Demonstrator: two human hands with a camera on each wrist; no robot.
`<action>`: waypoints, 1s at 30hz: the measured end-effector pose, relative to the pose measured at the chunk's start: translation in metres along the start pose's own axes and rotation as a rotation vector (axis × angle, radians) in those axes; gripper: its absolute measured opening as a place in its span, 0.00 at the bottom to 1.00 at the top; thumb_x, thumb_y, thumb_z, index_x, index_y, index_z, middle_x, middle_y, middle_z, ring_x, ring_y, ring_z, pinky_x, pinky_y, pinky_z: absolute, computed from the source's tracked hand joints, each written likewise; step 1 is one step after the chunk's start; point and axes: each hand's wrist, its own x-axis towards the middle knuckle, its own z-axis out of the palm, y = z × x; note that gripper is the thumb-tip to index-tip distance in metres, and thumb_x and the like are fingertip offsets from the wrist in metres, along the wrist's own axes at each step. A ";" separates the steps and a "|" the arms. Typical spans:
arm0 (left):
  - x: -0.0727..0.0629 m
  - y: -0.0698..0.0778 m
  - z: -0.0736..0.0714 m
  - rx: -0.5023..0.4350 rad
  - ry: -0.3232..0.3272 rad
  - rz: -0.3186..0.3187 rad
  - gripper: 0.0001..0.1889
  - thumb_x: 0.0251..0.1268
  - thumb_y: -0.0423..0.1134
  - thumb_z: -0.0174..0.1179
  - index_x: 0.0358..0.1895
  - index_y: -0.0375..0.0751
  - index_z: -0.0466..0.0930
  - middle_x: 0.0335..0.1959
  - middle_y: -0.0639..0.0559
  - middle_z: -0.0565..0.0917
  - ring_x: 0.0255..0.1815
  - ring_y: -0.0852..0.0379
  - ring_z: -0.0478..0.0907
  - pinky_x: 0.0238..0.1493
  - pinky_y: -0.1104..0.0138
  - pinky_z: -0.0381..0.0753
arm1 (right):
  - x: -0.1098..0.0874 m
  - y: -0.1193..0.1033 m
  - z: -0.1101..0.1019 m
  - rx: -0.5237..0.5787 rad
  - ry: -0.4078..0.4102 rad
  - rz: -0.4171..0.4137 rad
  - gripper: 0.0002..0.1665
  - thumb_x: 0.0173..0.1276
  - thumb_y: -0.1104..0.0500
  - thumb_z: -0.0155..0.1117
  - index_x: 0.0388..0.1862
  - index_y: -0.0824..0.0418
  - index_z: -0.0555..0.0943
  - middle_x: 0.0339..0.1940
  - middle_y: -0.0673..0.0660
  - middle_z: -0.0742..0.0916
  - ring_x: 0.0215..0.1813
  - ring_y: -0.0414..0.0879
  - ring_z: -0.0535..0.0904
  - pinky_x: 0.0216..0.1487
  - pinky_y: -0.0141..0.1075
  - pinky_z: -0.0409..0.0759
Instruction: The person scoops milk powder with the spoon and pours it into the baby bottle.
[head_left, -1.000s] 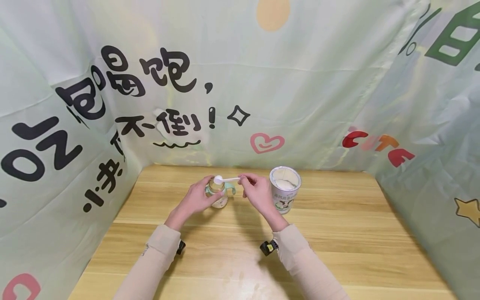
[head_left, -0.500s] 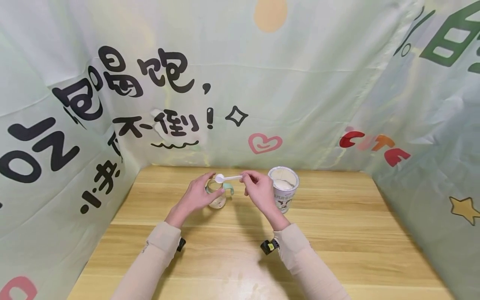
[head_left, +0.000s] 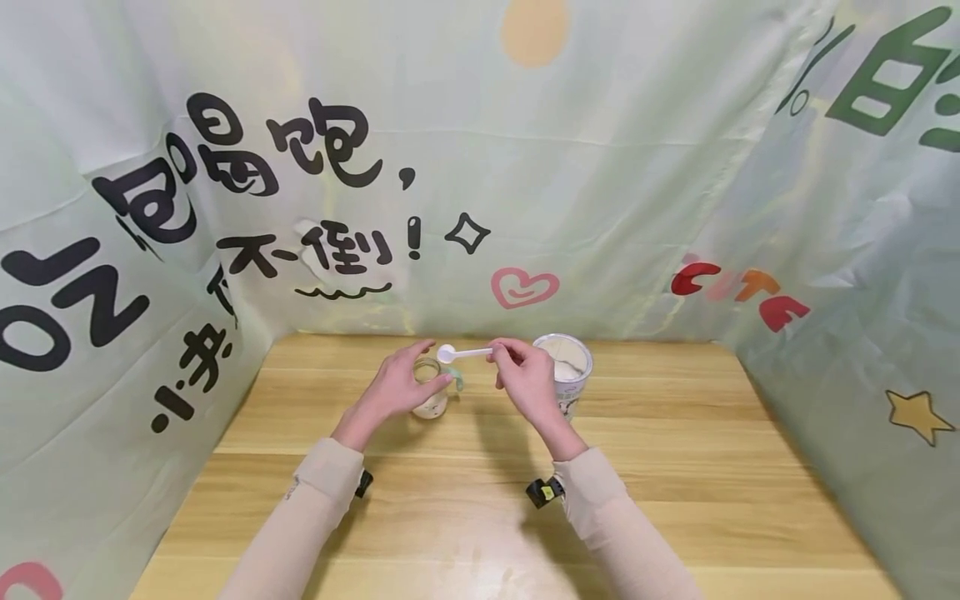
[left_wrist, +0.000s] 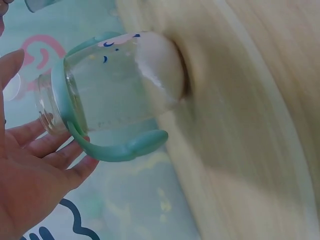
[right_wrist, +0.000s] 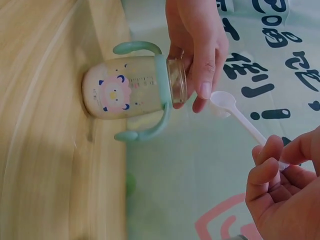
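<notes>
A clear baby bottle (head_left: 431, 407) with green handles stands upright and uncapped on the table, white powder (left_wrist: 162, 67) at its bottom. My left hand (head_left: 392, 390) is spread around the bottle's neck, its thumb apart from the glass; fingers lie behind the neck, and whether they touch it I cannot tell. With fingertips and thumb, my right hand (head_left: 531, 379) pinches the handle of a small white measuring scoop (right_wrist: 245, 119). The scoop's bowl hangs above and to the right of the bottle mouth. Partly behind the right hand stands an open milk powder can (head_left: 576, 387).
The wooden table (head_left: 675, 483) bears the bottle and the can. Printed fabric walls (head_left: 622, 208) with lettering and drawings enclose it at the back and both sides. The can is close to the right hand's outer side.
The scoop has moved right, away from over the bottle mouth, with the right hand. The left thumb and fingers have spread wider around the neck. The head view has shifted slightly.
</notes>
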 end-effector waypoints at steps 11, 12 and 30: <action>0.010 0.016 0.003 -0.006 -0.029 0.047 0.43 0.67 0.60 0.69 0.78 0.38 0.68 0.74 0.38 0.77 0.75 0.35 0.73 0.75 0.42 0.73 | -0.001 0.001 -0.016 0.009 0.036 0.004 0.13 0.79 0.58 0.61 0.47 0.60 0.91 0.35 0.58 0.92 0.20 0.44 0.80 0.20 0.28 0.71; 0.011 0.017 0.004 -0.004 -0.030 0.048 0.43 0.67 0.60 0.69 0.78 0.38 0.68 0.74 0.38 0.77 0.75 0.35 0.73 0.76 0.42 0.73 | -0.001 0.001 -0.017 0.009 0.040 0.004 0.13 0.79 0.59 0.61 0.47 0.60 0.91 0.34 0.59 0.92 0.19 0.44 0.80 0.20 0.28 0.71; 0.026 0.039 0.016 -0.045 -0.046 0.090 0.43 0.68 0.61 0.68 0.78 0.38 0.68 0.75 0.39 0.76 0.76 0.38 0.73 0.77 0.44 0.72 | 0.001 0.005 -0.042 0.033 0.102 -0.009 0.12 0.78 0.61 0.61 0.44 0.62 0.91 0.34 0.65 0.91 0.19 0.45 0.79 0.19 0.28 0.72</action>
